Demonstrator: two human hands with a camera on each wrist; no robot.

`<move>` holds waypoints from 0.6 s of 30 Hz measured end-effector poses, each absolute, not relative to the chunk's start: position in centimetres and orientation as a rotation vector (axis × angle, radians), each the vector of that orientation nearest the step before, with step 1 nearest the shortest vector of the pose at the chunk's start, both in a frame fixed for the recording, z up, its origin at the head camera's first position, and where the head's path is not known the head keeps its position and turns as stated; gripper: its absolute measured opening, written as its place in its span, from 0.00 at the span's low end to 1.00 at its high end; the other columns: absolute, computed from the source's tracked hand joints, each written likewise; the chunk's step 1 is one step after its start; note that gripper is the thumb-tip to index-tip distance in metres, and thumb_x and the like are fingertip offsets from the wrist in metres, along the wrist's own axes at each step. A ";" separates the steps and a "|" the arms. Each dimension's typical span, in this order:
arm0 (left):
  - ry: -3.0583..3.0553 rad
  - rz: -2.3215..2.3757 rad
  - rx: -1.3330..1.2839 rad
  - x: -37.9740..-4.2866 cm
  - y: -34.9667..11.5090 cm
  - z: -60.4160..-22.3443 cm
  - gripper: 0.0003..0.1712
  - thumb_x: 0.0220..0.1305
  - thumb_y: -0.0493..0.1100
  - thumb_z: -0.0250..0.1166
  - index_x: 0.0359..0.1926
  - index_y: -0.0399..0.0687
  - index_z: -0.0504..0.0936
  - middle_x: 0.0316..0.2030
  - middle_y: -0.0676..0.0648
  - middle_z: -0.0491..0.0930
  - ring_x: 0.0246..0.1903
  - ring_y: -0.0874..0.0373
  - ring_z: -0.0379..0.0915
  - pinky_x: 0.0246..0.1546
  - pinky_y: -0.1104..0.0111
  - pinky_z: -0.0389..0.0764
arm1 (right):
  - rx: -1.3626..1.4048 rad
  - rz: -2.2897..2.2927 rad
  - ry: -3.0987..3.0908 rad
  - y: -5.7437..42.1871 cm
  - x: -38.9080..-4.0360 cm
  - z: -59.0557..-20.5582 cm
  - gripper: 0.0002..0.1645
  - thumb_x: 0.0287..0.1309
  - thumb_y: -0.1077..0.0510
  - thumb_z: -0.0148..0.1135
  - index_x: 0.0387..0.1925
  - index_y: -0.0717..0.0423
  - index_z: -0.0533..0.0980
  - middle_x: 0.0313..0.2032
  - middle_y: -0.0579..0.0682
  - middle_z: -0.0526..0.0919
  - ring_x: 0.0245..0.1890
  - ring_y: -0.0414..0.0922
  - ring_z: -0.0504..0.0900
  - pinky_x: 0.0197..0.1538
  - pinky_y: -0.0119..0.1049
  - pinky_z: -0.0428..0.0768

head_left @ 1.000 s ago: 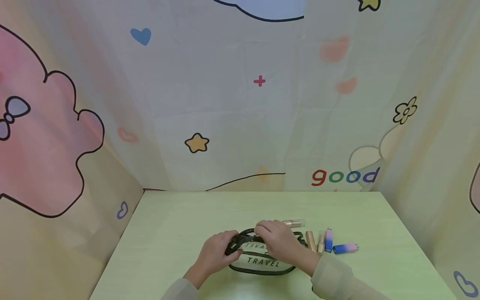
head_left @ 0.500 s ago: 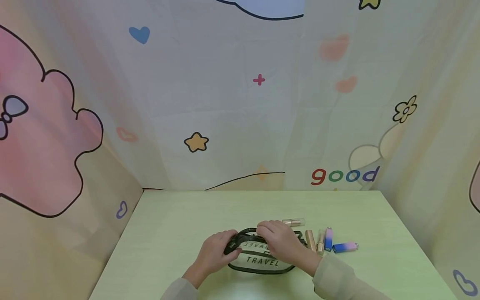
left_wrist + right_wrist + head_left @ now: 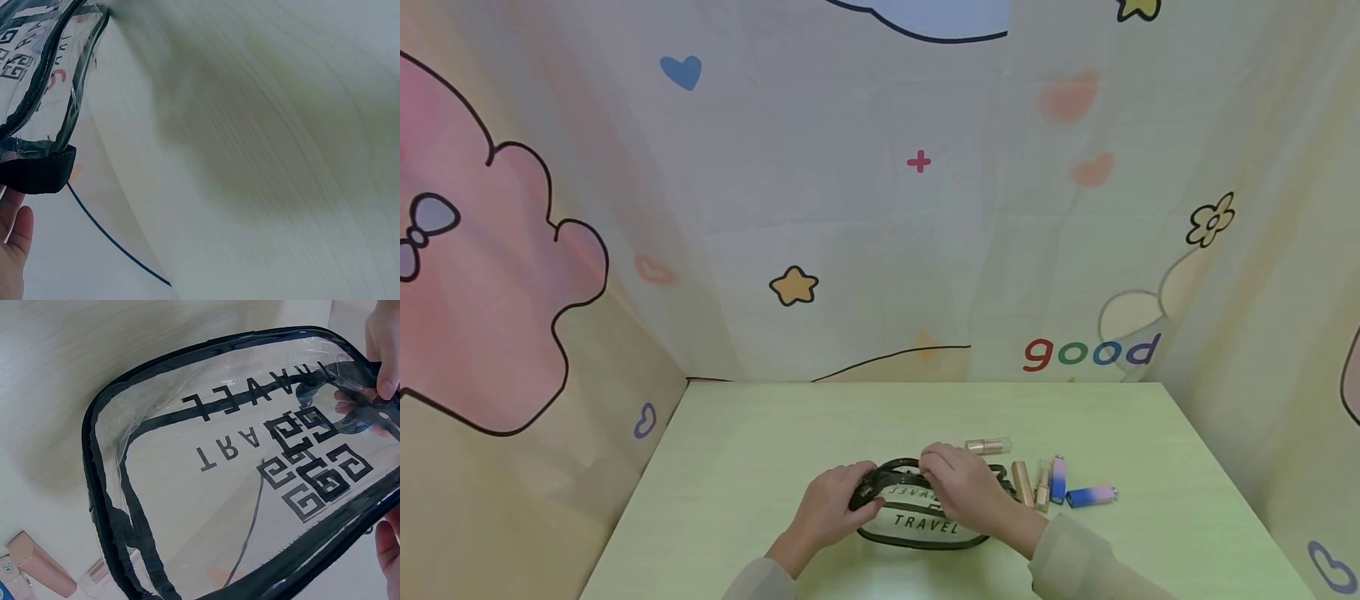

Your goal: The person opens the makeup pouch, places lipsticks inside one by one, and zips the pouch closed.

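A clear toiletry bag (image 3: 917, 525) with black trim and "TRAVEL" lettering stands at the front middle of the table in the head view. My left hand (image 3: 833, 504) grips its left end, thumb on the near side. Over the top edge, my right hand (image 3: 970, 492) has curled fingers at the black zipper band; what its fingertips pinch is hidden. In the right wrist view the see-through bag (image 3: 206, 494) fills the middle. The left wrist view catches the bag's end (image 3: 69, 94) and fingers (image 3: 19, 231) beside a black fabric tab.
Right of the bag lie a rose-gold lipstick tube (image 3: 1022, 484), a clear-capped tube (image 3: 1042, 486) and two blue-pink tubes (image 3: 1057, 479). Behind the right hand is another clear-capped tube (image 3: 988, 446). A printed curtain (image 3: 865, 208) surrounds the pale table (image 3: 760, 425).
My right hand has slid slightly to the right along the bag's top edge. The left hand and the bag have stayed in place.
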State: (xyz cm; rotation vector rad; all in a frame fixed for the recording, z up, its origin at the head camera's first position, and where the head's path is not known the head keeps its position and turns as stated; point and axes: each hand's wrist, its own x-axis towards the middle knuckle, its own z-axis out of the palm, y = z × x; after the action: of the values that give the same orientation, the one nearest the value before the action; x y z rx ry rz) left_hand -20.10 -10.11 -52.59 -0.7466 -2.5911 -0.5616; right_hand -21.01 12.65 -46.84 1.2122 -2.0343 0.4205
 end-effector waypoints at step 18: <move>-2.568 -0.569 -0.774 -19.9 -10.0 -52.2 0.20 0.50 0.55 0.60 0.44 0.55 0.73 0.27 0.60 0.76 0.24 0.69 0.66 0.24 0.76 0.68 | 1.239 0.528 -2.028 12.6 -20.9 -46.7 0.16 0.59 0.57 0.40 0.25 0.53 0.74 0.31 0.47 0.75 0.26 0.38 0.72 0.29 0.27 0.74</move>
State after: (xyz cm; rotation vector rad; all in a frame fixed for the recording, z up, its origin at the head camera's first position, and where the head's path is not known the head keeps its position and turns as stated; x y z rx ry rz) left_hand -19.88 -10.00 -52.22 -0.7742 -2.5678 -0.5686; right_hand -20.92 12.61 -46.67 1.2388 -2.0284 0.5285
